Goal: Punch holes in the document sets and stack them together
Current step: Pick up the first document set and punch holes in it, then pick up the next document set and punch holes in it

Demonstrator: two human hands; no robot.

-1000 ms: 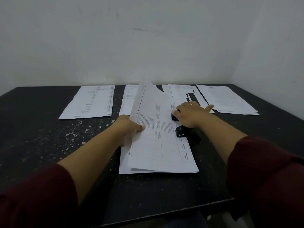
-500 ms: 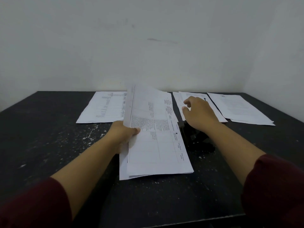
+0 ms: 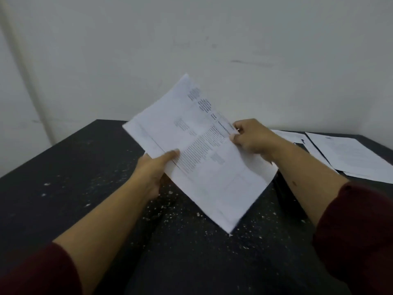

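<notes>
Both hands hold one document set (image 3: pixel 204 167) of white printed sheets up off the black table (image 3: pixel 63 188), tilted with its far corner raised. My left hand (image 3: pixel 155 169) grips its left edge, thumb on top. My right hand (image 3: pixel 253 137) pinches its right edge. The black hole punch (image 3: pixel 285 188) lies on the table under my right forearm, mostly hidden by the paper and the arm. Two other document sets (image 3: pixel 348 156) lie flat at the right rear of the table.
The table top is speckled with white flecks and paper bits (image 3: pixel 170 209). A pale wall (image 3: pixel 191 50) rises right behind the table. The table's left rear corner (image 3: pixel 100 122) is in view. Dark red sleeves cover both my upper forearms.
The document set has been lifted off the table and turned. My right hand left the hole punch and took the paper's right edge. The view swung left, so the left document sets are out of sight.
</notes>
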